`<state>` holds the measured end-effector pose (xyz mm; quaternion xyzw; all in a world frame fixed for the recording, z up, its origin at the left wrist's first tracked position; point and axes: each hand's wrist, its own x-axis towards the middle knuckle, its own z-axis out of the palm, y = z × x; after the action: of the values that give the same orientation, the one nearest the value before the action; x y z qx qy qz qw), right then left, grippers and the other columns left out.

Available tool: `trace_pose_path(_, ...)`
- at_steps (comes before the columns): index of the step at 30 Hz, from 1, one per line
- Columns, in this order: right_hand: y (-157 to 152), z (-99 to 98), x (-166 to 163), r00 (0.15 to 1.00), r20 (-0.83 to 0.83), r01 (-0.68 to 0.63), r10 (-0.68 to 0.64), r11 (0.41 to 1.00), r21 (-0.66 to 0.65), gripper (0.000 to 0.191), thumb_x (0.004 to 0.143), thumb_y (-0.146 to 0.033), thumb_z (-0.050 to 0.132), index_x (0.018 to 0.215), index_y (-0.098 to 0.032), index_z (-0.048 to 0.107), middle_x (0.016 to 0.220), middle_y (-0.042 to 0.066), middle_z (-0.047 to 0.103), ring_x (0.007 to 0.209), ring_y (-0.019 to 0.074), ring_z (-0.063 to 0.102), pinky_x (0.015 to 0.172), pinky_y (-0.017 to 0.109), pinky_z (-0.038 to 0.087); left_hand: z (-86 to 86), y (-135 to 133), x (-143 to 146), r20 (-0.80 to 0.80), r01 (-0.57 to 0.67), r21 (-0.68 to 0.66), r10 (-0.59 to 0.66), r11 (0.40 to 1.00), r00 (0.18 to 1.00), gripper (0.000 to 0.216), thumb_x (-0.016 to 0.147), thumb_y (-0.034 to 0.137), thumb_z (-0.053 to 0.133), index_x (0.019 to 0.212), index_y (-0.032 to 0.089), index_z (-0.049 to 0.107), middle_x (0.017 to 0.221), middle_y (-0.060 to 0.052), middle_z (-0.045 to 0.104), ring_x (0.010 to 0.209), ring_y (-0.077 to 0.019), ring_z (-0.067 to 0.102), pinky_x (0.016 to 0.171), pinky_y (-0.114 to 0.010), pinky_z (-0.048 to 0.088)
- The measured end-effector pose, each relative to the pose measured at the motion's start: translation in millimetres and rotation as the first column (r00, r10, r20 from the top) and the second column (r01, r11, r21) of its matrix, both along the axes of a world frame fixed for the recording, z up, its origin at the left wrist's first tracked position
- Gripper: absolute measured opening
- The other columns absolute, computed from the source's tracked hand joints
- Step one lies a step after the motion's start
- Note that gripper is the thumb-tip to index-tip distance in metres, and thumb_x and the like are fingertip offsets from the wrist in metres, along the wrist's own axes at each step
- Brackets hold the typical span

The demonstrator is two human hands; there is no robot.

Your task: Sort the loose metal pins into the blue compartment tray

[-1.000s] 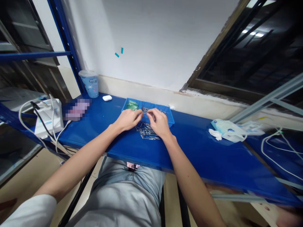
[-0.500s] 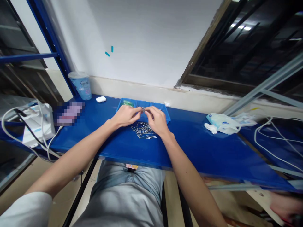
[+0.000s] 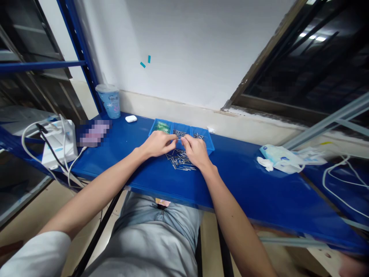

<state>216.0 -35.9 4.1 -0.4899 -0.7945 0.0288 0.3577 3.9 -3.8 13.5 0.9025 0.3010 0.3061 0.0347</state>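
Thumb and fingers of my left hand (image 3: pixel 161 144) are pinched together over the front of the bins. Facing it, my right hand (image 3: pixel 196 150) pinches too, its fingertips almost meeting the left ones. Between them runs a thin metal pin (image 3: pixel 179 139), mostly covered by the fingers. Below lies a loose pile of similar slim metal pins (image 3: pixel 181 161) on the blue table. Just behind the hands stands a blue tray with three compartments (image 3: pixel 211 144): green material (image 3: pixel 162 127) at left, small metal pieces in the middle and right ones.
A lidded blue cup (image 3: pixel 111 103), a white earphone case (image 3: pixel 131 119), a blurred phone (image 3: pixel 95 133) and a white power box with cables (image 3: pixel 59 144) are on the left. At right lie a tissue pack (image 3: pixel 281 157) and white cables. The wall rises behind the table.
The whole view has shifted, so things sit further right. My hands have moved slightly down from the bins, uncovering the metal pieces in the middle and right compartments.
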Motion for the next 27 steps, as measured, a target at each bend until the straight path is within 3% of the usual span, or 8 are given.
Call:
trace_pose_path(4,-2.8,2.5,-2.2,0.995,-0.054,-0.082,0.081,0.997,-0.010,0.020,0.106,-0.040,0.051,0.110,-0.025,0.064,0.088,0.004,0.075,0.074,0.0214,0.067,0.071,0.031,0.045,0.0,1.1,-3.6,0.127,0.012,-0.093,0.000,0.996,0.992,0.033,0.097,0.030,0.044,0.089,0.017,0.073,0.062,0.000,0.061,0.055,-0.0123,0.048,0.061,-0.027,0.037)
trace_pose_path(9,-4.1,3.8,-2.6,0.993,0.004,-0.115,0.115,0.993,0.023,0.024,0.108,-0.037,0.046,0.098,-0.025,0.064,0.095,0.006,0.074,0.085,0.0233,0.069,0.078,0.034,0.046,2.3,1.1,-5.7,0.139,0.027,-0.126,-0.010,0.992,0.990,0.032,0.096,0.029,0.045,0.088,0.016,0.073,0.063,0.000,0.061,0.055,-0.0118,0.047,0.061,-0.027,0.036)
trace_pose_path(14,-3.4,2.6,-1.5,0.995,-0.033,-0.092,0.092,0.996,0.006,0.022,0.108,-0.038,0.046,0.113,-0.025,0.064,0.099,0.007,0.077,0.088,0.0251,0.072,0.080,0.035,0.049,3.0,0.1,-4.6,0.102,0.037,-0.124,-0.025,0.992,0.995,0.031,0.096,0.028,0.046,0.081,0.017,0.070,0.061,0.000,0.059,0.055,-0.0119,0.045,0.060,-0.028,0.034)
trace_pose_path(20,-3.3,2.1,-1.9,0.996,-0.005,-0.088,0.088,0.995,0.036,0.027,0.109,-0.037,0.042,0.101,-0.025,0.065,0.096,0.007,0.076,0.087,0.0246,0.071,0.080,0.035,0.048,0.5,0.9,-3.4,0.096,0.023,-0.113,-0.012,0.993,0.995,0.031,0.095,0.028,0.046,0.085,0.017,0.073,0.060,0.001,0.058,0.055,-0.0126,0.048,0.061,-0.029,0.036)
trace_pose_path(24,-2.9,1.3,-1.8,0.994,-0.049,-0.101,0.101,0.995,0.001,0.019,0.105,-0.037,0.052,0.115,-0.025,0.063,0.097,0.006,0.076,0.083,0.0239,0.071,0.078,0.034,0.049,0.9,0.2,-3.2,0.097,0.026,-0.106,-0.015,0.994,0.995,0.032,0.096,0.028,0.045,0.082,0.017,0.072,0.060,0.000,0.059,0.054,-0.0127,0.046,0.060,-0.030,0.034)
trace_pose_path(27,-2.2,0.9,-1.7,0.995,-0.046,-0.092,0.093,0.996,0.018,0.018,0.106,-0.036,0.048,0.109,-0.025,0.063,0.100,0.007,0.076,0.087,0.0247,0.071,0.081,0.035,0.050,1.1,-0.2,-3.2,0.086,0.025,-0.111,-0.016,0.993,0.996,0.033,0.095,0.028,0.045,0.085,0.017,0.074,0.060,-0.001,0.060,0.054,-0.0132,0.048,0.061,-0.030,0.035)
